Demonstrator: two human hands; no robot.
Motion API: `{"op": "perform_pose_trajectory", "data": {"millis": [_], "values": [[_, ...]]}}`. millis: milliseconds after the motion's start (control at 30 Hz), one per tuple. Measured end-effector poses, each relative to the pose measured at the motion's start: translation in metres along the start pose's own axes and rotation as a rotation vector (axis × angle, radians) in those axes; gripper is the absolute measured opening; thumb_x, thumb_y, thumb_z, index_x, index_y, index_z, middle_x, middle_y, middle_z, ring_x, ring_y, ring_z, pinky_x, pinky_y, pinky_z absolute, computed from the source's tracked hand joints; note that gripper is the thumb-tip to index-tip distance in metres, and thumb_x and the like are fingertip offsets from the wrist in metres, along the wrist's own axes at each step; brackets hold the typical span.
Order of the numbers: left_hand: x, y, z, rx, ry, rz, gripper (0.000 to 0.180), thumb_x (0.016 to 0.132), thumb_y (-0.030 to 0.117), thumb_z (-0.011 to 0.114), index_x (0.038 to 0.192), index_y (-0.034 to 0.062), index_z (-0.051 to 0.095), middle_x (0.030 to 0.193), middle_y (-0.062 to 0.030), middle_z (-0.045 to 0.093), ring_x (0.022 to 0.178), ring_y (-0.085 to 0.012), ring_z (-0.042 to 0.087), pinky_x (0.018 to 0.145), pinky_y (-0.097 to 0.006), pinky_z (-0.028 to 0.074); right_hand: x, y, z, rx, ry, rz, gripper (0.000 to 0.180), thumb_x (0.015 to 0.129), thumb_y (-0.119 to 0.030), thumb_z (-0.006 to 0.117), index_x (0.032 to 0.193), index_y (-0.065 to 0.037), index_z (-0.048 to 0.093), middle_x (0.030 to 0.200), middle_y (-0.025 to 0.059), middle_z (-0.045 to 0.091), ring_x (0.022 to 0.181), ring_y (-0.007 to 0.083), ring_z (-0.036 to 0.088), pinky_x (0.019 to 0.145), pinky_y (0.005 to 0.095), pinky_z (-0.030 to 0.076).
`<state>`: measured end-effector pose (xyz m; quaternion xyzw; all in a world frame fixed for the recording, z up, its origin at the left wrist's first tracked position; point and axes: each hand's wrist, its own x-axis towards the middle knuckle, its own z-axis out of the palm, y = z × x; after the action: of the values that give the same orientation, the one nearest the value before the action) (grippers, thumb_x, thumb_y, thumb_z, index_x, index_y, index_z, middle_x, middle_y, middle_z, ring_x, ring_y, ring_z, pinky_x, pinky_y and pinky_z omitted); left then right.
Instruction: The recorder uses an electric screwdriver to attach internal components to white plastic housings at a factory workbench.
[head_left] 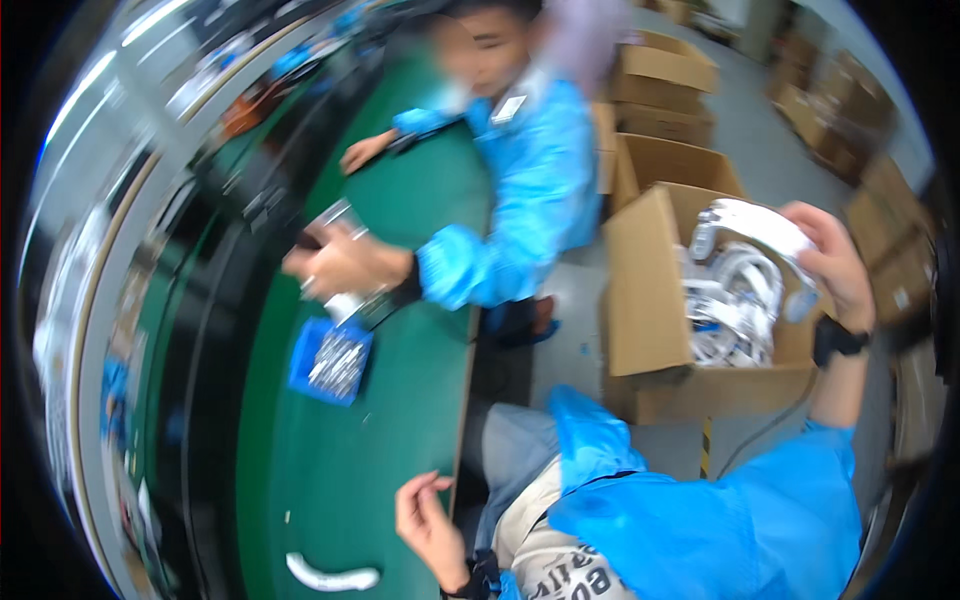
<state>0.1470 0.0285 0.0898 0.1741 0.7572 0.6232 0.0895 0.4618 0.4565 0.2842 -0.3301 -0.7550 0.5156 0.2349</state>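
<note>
White curved plastic part [760, 232], clasped in the right hand [835, 262] above the open brown cardboard box [640, 300] beside the green counter [400, 440], could slip and hit the floor if those fingers loosen, while the left hand [428, 522] hangs loosely curled, holding nothing.

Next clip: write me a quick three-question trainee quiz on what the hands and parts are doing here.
1. True or false: the right hand holds a white curved part over the open cardboard box.
2. What is the left hand holding?
A. a white part
B. nothing
C. a blue tray
3. Fill in: the small blue tray of metal pieces sits on the ____ table.

Key: 1 true; 2 B; 3 green.
</note>
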Motion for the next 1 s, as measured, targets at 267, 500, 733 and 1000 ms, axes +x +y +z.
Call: {"op": "perform_pose_trajectory", "data": {"millis": [267, 500, 733, 1000], "values": [[-0.009, 0.024, -0.014, -0.218, -0.215, 0.079, 0.025, 0.107, 0.006, 0.055, 0.128, -0.0047, 0.061, 0.115, -0.0174, 0.073, 0.11, -0.0242, 0.07, 0.102, -0.038, 0.052, 0.025, -0.038, 0.197, 0.475, -0.363, -0.223, 0.071, 0.072, -0.037, 0.091, 0.122, 0.002, 0.059, 0.102, 0.0095, 0.074, 0.087, 0.0138, 0.072, 0.078, 0.0273, 0.057], [0.005, 0.059, -0.023, -0.786, -0.054, 0.011, 0.075, 0.11, 0.047, 0.052, 0.159, -0.0057, 0.03, 0.146, -0.028, 0.057, 0.137, -0.0337, 0.057, 0.119, -0.044, 0.04, 0.006, -0.034, 0.399, 0.397, -0.921, -0.589, 0.04, 0.096, -0.011, 0.079, 0.13, 0.001, 0.062, 0.128, 0.0133, 0.069, 0.122, 0.0215, 0.065, 0.103, 0.0379, 0.052], [0.012, 0.06, -0.054, -0.851, 0.271, -0.024, 0.039, 0.113, 0.029, 0.04, 0.136, -0.0014, 0.048, 0.087, -0.0129, 0.06, 0.073, -0.0234, 0.06, 0.074, -0.041, 0.052, 0.141, -0.048, 0.464, -0.071, 0.078, -0.79, 0.082, 0.096, -0.017, 0.075, 0.158, 0.008, 0.028, 0.152, 0.0247, 0.051, 0.126, 0.0367, 0.063, 0.119, 0.0468, 0.036], [0.02, 0.048, -0.064, -0.878, 0.183, 0.007, 0.039, 0.112, 0.026, 0.039, 0.137, -0.0029, 0.045, 0.079, -0.0141, 0.058, 0.064, -0.0228, 0.057, 0.065, -0.039, 0.051, 0.169, -0.124, 0.447, 0.752, -0.339, -0.634, 0.016, 0.104, -0.011, 0.07, 0.109, 0.002, 0.062, 0.073, 0.0005, 0.061, 0.054, 0.0054, 0.052, 0.046, 0.0262, 0.042]]}}
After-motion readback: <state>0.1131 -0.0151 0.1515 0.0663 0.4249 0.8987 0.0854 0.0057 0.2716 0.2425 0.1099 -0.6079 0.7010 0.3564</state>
